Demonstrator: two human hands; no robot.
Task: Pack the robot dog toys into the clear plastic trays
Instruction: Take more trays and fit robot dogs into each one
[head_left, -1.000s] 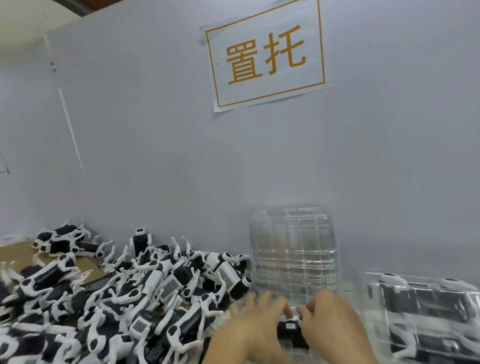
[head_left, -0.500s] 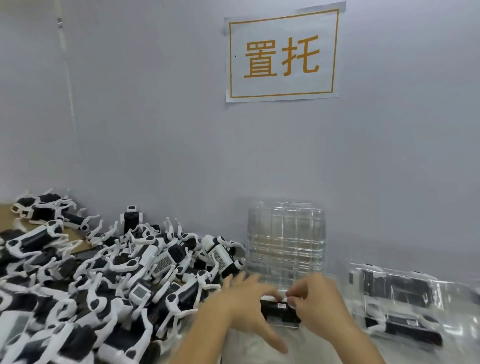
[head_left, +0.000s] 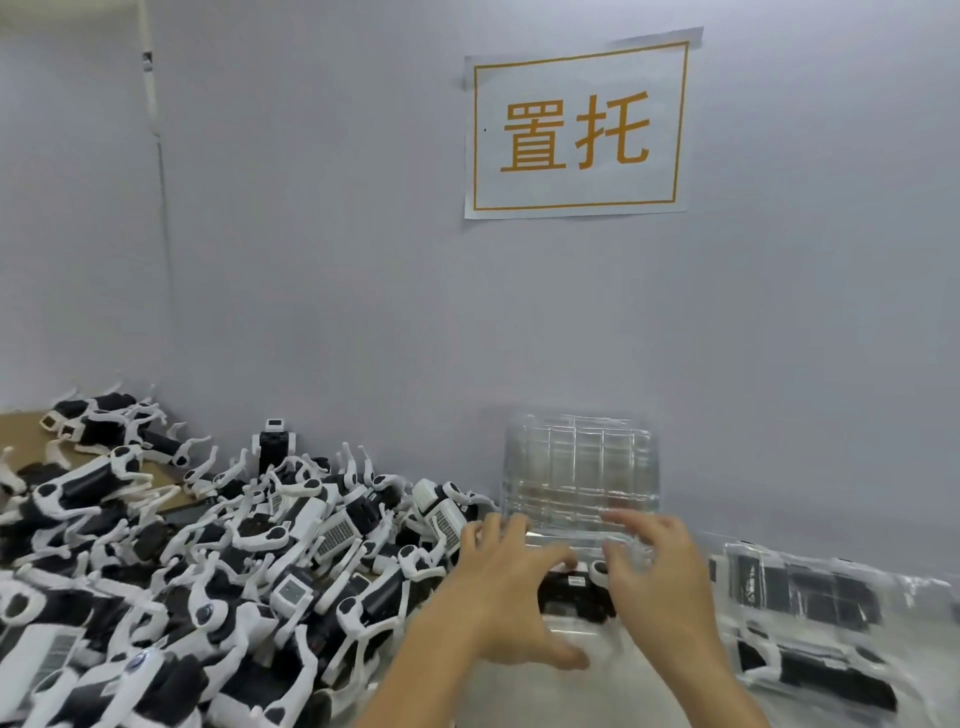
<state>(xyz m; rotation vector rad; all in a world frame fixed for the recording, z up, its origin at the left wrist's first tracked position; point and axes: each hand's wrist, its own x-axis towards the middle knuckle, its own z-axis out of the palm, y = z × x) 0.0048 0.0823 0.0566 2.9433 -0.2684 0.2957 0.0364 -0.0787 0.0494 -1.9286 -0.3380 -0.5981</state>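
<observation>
A black and white robot dog toy (head_left: 571, 592) lies in a clear plastic tray (head_left: 582, 631) in front of me, partly hidden by my hands. My left hand (head_left: 511, 587) hovers over its left end with fingers spread and its fingertips by the toy's top. Over the right end is my right hand (head_left: 657, 577), fingers also spread and blurred; neither hand grips anything. A stack of empty clear trays (head_left: 579, 473) leans against the wall just behind.
A big pile of loose robot dog toys (head_left: 249, 545) fills the left side over brown cardboard (head_left: 26, 431). Packed clear trays (head_left: 810, 618) with toys lie at the right. A grey wall with a paper sign (head_left: 576, 130) closes the back.
Both hands pinched the toy over the tray before; now their fingers have opened and spread above it. The toy lies in the tray.
</observation>
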